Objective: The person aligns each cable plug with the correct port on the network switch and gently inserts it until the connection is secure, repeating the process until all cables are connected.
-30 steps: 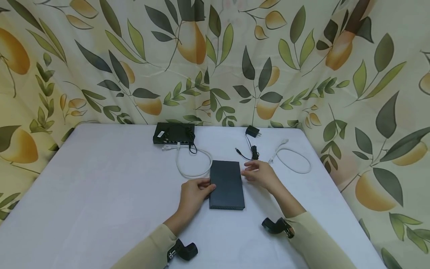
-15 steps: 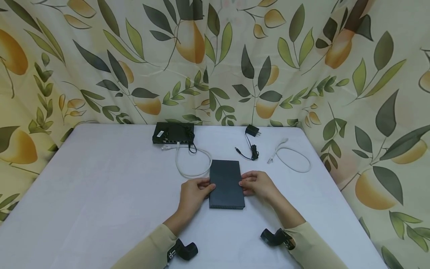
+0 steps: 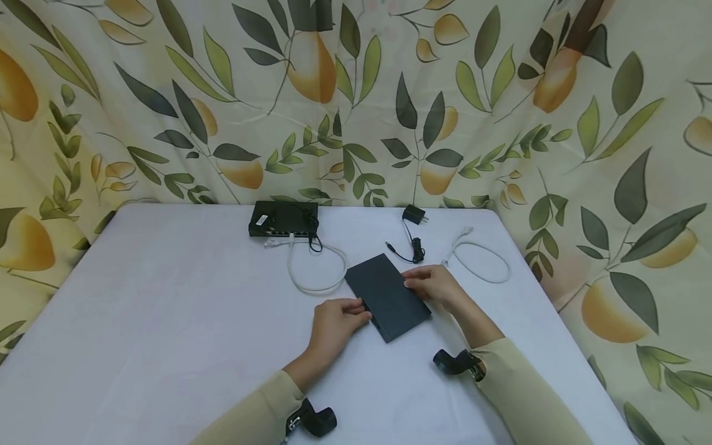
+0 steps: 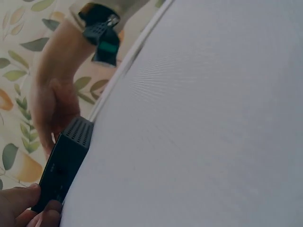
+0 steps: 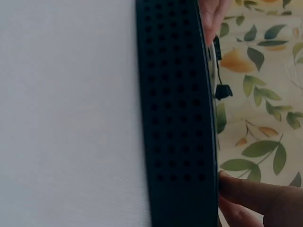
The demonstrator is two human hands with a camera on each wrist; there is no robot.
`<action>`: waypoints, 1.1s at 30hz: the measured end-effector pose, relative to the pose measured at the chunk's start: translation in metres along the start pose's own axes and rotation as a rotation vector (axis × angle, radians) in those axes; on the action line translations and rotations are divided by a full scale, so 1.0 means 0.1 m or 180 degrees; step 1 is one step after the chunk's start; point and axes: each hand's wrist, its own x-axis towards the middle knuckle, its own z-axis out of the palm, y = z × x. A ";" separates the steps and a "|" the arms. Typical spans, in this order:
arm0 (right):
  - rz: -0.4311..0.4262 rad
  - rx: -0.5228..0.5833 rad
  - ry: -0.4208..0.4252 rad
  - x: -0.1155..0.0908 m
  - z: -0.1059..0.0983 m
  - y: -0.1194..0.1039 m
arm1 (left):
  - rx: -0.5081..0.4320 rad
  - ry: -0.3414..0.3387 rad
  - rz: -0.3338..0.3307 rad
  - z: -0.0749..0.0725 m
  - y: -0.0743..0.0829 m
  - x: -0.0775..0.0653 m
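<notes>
A flat dark network switch (image 3: 388, 298) lies turned at a slant near the middle of the table. My left hand (image 3: 338, 324) pinches its near left edge, thumb on top; in the left wrist view, fingers (image 4: 47, 215) show at the lower left. On the opposite long edge, my right hand (image 3: 436, 285) grips with thumb and fingers, partly hidden behind the box. Rows of vent holes cover the side of the switch (image 5: 175, 109) in the right wrist view. Small faint markings show on another face of the switch (image 4: 61, 163) in the left wrist view.
At the back left stands another black switch (image 3: 283, 219) with a white network cable (image 3: 317, 290) plugged in. A black power adapter (image 3: 414, 214) with its cord lies behind the hands. Another white cable (image 3: 489, 245) is at the right, near the table's (image 3: 167, 321) edge.
The network switch has turned counterclockwise, its far end going left and its near end right. My right hand, at first apart from it, has come to its edge and shifted away; my left moved right.
</notes>
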 end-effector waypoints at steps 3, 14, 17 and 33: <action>-0.0032 -0.0084 0.0111 -0.12 -0.01 0.04 | -0.0031 0.0024 -0.0014 -0.01 0.01 -0.01; -0.0100 0.0353 0.0334 -0.62 0.05 0.31 | -0.0095 -0.0029 -0.0097 -0.02 0.00 0.00; -0.0151 0.0375 0.0402 -0.63 0.06 0.30 | -0.0131 -0.0032 -0.0137 -0.03 -0.01 0.02; -0.0195 0.0016 -0.0189 -0.39 -0.33 0.37 | -0.0090 0.0474 -0.0199 -0.16 -0.07 0.19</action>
